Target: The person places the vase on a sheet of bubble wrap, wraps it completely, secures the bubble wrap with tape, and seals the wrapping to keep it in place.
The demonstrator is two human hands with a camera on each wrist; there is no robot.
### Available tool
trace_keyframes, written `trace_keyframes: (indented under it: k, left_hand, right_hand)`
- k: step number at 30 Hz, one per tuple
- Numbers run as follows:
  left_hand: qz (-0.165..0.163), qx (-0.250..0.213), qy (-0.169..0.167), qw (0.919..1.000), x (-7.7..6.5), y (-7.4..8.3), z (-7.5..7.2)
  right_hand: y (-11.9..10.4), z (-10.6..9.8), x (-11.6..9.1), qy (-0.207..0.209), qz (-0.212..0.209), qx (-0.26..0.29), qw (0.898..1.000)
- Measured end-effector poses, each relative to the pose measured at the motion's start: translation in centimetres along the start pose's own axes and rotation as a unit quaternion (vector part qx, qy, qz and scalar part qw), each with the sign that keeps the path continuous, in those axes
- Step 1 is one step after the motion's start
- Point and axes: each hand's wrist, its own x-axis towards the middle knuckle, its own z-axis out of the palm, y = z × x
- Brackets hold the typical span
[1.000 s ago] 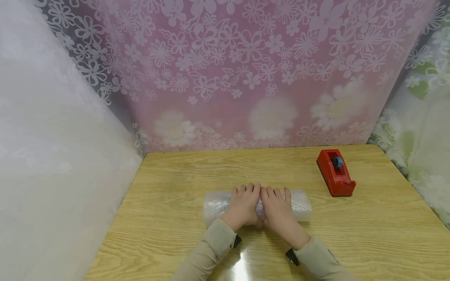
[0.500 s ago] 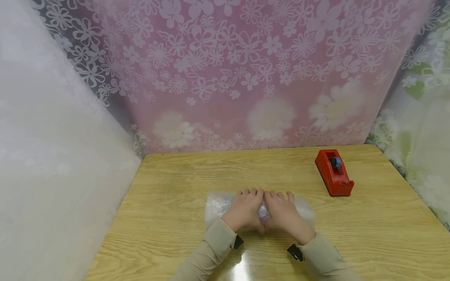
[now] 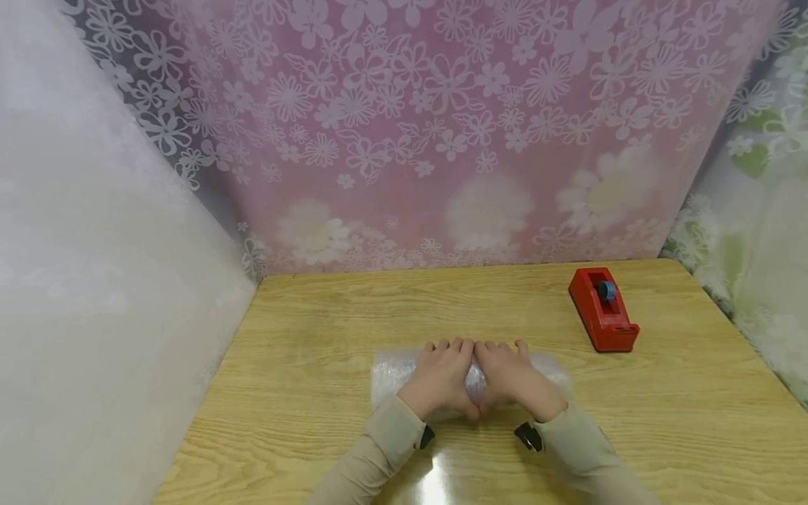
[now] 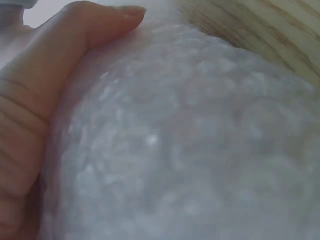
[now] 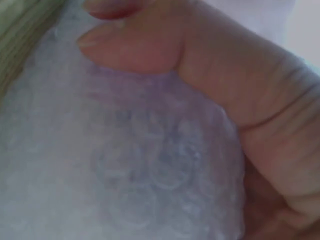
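Slightly closer in than a second ago, the bubble-wrap bundle (image 3: 391, 372) lies crosswise on the table (image 3: 315, 322); the left hand (image 3: 440, 377) and right hand (image 3: 510, 375) curl round its middle, side by side, suggesting it is being rolled or drawn in while gripped.

The bubble wrap (image 3: 391, 375) is translucent white, dotted with round bubbles and tinged lilac, on a bench (image 3: 303, 351) of yellow-brown wood grain. Beige sleeves (image 3: 379, 449) show near, and a red tape dispenser (image 3: 593, 315) with a blue roll (image 3: 609, 290) far right. The far curtain (image 3: 391, 140) is pink with white flowers, the left curtain (image 3: 113, 280) mostly white, the right curtain (image 3: 757, 210) white with green leaves.
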Motion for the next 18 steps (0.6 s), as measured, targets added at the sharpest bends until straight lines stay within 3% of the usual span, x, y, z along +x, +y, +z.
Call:
trace_keyframes:
  k: [12,18]
  left_hand:
    - [-0.008,0.092,0.036,0.9950,-0.1,0.5,0.1]
    - [0.000,0.079,0.037,0.9962,0.0,0.1,0.3]
  right_hand:
    - [1.9,-1.1,2.1,-0.064,-0.023,0.073,0.995]
    - [2.1,-1.4,2.5,-0.092,-0.012,0.082,0.992]
